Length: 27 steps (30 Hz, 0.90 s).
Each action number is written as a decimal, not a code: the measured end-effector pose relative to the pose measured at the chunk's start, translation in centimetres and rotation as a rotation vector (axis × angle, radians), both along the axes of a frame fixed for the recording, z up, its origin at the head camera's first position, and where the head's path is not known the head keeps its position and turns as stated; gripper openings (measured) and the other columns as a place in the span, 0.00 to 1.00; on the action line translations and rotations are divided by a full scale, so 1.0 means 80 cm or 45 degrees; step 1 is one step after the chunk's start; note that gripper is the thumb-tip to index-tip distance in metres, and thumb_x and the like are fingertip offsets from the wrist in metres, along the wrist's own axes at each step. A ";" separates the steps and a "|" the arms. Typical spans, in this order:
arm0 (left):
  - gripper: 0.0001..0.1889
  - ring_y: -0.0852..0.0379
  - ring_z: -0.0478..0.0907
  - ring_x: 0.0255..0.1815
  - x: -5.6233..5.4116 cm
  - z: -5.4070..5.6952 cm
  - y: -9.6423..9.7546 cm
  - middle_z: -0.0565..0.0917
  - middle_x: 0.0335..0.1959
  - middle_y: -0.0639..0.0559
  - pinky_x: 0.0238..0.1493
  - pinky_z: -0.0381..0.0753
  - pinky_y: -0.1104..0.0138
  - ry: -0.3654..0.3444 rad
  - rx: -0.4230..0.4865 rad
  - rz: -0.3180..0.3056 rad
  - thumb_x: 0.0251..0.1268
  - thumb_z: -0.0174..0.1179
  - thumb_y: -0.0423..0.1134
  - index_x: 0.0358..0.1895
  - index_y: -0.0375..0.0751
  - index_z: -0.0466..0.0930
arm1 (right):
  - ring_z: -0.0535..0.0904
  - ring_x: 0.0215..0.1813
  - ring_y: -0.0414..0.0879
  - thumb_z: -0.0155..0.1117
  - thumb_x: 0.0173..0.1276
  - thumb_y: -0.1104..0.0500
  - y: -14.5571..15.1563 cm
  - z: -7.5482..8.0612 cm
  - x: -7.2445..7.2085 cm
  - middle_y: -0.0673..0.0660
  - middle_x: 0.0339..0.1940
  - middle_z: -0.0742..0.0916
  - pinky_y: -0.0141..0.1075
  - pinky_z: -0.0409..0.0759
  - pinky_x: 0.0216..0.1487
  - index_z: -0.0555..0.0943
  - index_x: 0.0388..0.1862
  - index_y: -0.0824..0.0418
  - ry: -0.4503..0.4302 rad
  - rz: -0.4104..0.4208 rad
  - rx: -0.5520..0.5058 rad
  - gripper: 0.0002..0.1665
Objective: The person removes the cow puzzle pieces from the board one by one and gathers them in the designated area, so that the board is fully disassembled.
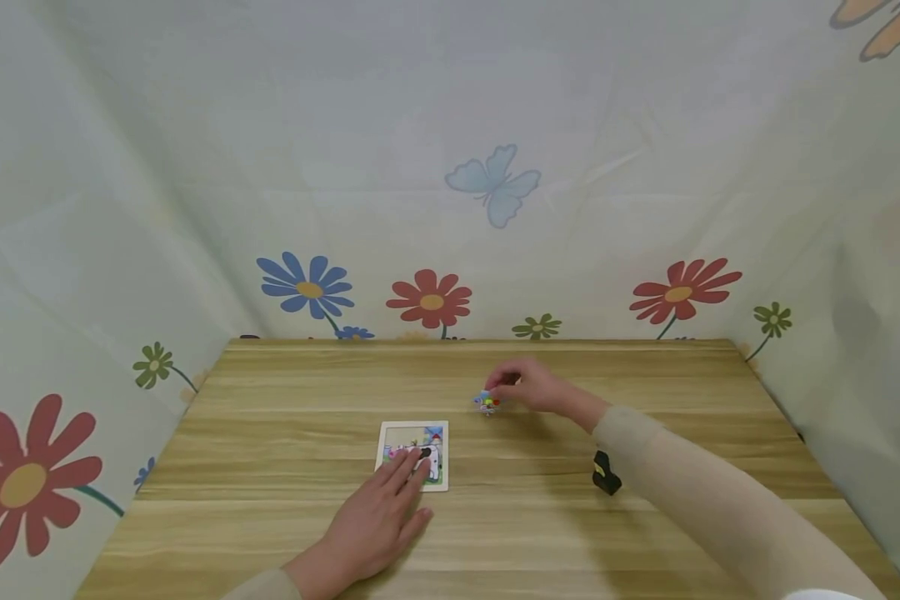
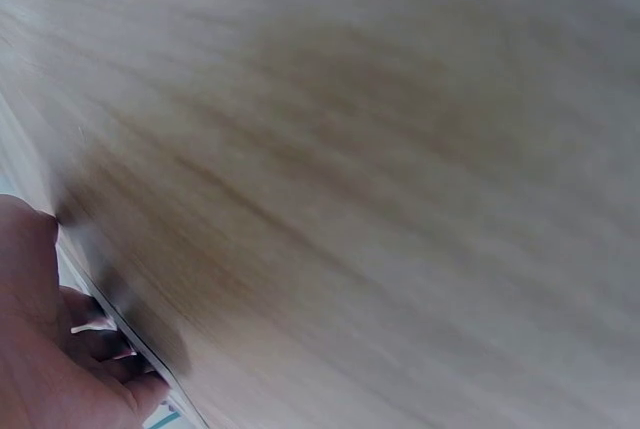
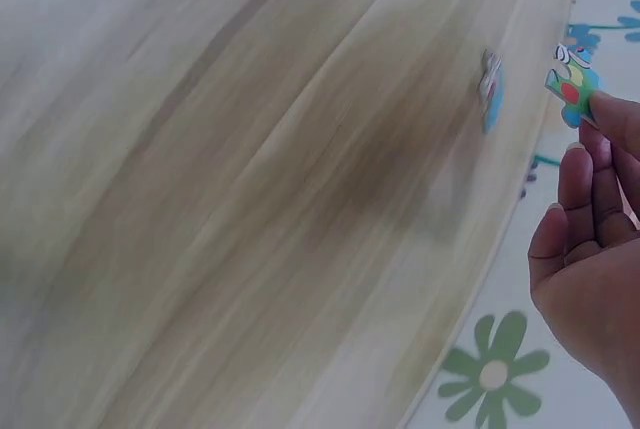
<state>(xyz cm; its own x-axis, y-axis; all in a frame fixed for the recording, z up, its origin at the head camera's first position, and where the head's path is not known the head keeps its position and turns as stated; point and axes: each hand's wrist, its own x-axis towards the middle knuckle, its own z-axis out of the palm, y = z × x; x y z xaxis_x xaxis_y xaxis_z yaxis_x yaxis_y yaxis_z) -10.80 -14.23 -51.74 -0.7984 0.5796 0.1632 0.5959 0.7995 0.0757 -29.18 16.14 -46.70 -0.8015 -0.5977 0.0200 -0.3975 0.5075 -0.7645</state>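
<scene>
A white-framed jigsaw puzzle point(image 1: 416, 424) lies on the table with a picture partly filled in. My left hand point(image 1: 375, 521) rests on it, fingers extended over the picture and covering part of it. In the left wrist view, the puzzle's edge point(image 2: 152, 355) shows beside the fingers. Farther back and to the right, my right hand point(image 1: 532, 387) is raised off the tabletop. Its thumb and fingers pinch a small green, yellow and blue puzzle piece point(image 3: 574, 87). Below that piece, another puzzle piece point(image 3: 491, 94) with a blue part lies on the table.
A small black object with a yellow mark point(image 1: 605, 473) sits on the wooden table point(image 1: 270, 417), near the right forearm; its kind is unclear. A floral cloth point(image 1: 345, 183) hangs behind the table and along both sides.
</scene>
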 end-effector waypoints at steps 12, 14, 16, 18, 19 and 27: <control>0.32 0.37 0.64 0.82 0.000 -0.002 -0.001 0.68 0.81 0.35 0.79 0.68 0.49 0.008 -0.017 -0.001 0.86 0.51 0.53 0.79 0.32 0.69 | 0.81 0.41 0.42 0.70 0.74 0.67 0.037 -0.017 -0.007 0.51 0.37 0.91 0.36 0.81 0.47 0.90 0.41 0.64 0.007 -0.036 0.053 0.04; 0.32 0.37 0.64 0.82 0.000 -0.002 -0.001 0.68 0.81 0.35 0.79 0.68 0.49 0.008 -0.018 -0.001 0.86 0.51 0.53 0.79 0.32 0.69 | 0.81 0.41 0.42 0.70 0.74 0.66 0.041 -0.019 -0.008 0.51 0.37 0.91 0.36 0.81 0.46 0.91 0.41 0.63 0.005 -0.050 0.075 0.04; 0.32 0.37 0.64 0.82 0.000 -0.002 -0.002 0.68 0.81 0.35 0.79 0.68 0.49 0.010 -0.015 -0.003 0.86 0.51 0.53 0.79 0.32 0.69 | 0.80 0.40 0.42 0.71 0.74 0.66 0.043 -0.021 -0.009 0.51 0.37 0.91 0.36 0.80 0.45 0.91 0.41 0.63 0.013 -0.062 0.101 0.03; 0.32 0.37 0.64 0.82 0.000 -0.002 -0.001 0.68 0.81 0.35 0.79 0.68 0.49 0.010 -0.010 -0.004 0.86 0.51 0.53 0.79 0.32 0.69 | 0.80 0.40 0.41 0.71 0.74 0.65 0.044 -0.022 -0.010 0.51 0.37 0.90 0.36 0.79 0.45 0.91 0.41 0.62 0.019 -0.076 0.126 0.03; 0.32 0.37 0.64 0.82 0.000 -0.003 -0.001 0.68 0.81 0.35 0.79 0.68 0.49 0.010 -0.008 -0.004 0.86 0.51 0.53 0.79 0.32 0.69 | 0.80 0.40 0.42 0.71 0.74 0.65 0.045 -0.023 -0.009 0.51 0.37 0.90 0.36 0.79 0.45 0.91 0.41 0.62 0.020 -0.081 0.137 0.03; 0.33 0.38 0.63 0.83 -0.001 -0.005 -0.001 0.67 0.82 0.36 0.79 0.68 0.49 0.006 -0.008 0.004 0.86 0.51 0.53 0.80 0.33 0.68 | 0.81 0.41 0.41 0.72 0.73 0.64 0.043 -0.027 -0.008 0.49 0.37 0.90 0.38 0.80 0.47 0.91 0.42 0.61 0.082 -0.110 0.192 0.03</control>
<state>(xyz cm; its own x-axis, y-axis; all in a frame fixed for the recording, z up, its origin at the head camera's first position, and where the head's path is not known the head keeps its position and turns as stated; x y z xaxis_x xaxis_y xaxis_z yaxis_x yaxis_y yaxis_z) -10.88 -14.33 -52.13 -0.7993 0.5782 0.1636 0.5939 0.8017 0.0679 -29.85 19.60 -48.83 -0.8501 -0.5265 -0.0118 -0.3929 0.6490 -0.6515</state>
